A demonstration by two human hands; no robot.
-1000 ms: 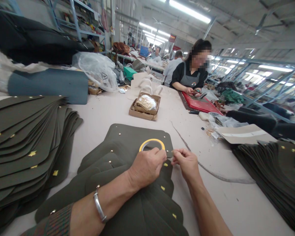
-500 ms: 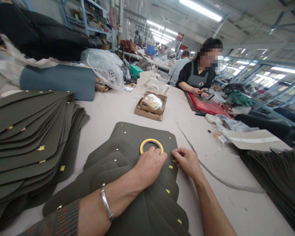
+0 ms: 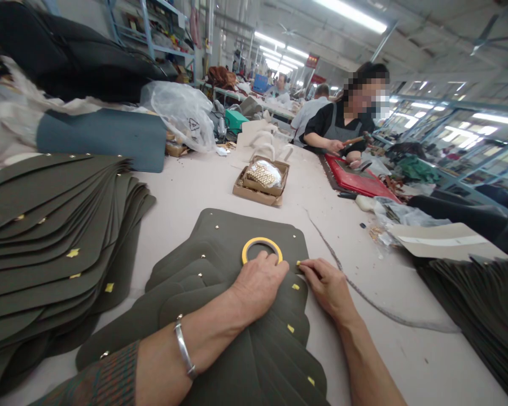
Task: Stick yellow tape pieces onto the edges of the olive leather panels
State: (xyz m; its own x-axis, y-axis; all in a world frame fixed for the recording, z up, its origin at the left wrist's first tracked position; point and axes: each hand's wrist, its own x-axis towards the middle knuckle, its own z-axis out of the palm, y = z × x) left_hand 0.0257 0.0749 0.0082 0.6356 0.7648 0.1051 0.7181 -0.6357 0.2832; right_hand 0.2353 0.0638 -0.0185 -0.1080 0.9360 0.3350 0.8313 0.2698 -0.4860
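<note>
My left hand (image 3: pixel 260 282) is closed on the near rim of a roll of yellow tape (image 3: pixel 244 251), low over the dark olive panels. The fanned panels (image 3: pixel 232 228) overlap on the table, with small metal studs and yellow tape bits (image 3: pixel 295 286) on them. At the right edge of the panels, my right hand (image 3: pixel 328 285) has its thumb and index finger together at a small piece of yellow tape (image 3: pixel 298 264). Its fingertips touch the piece; whether it sticks to the panel I cannot tell.
A big stack of olive panels (image 3: pixel 59 220) lies left, another stack (image 3: pixel 469 304) right. A cardboard box (image 3: pixel 260 197) with gold studs stands ahead. A cord (image 3: pixel 364 301) curves across the table (image 3: pixel 406 361). Across it, a person (image 3: pixel 338 127) holds a hammer (image 3: pixel 354 140) over red material (image 3: pixel 351 177).
My right fingers have shifted slightly, uncovering the small yellow piece at the panel edge. My left hand stays with the roll. The person across has raised a hammer.
</note>
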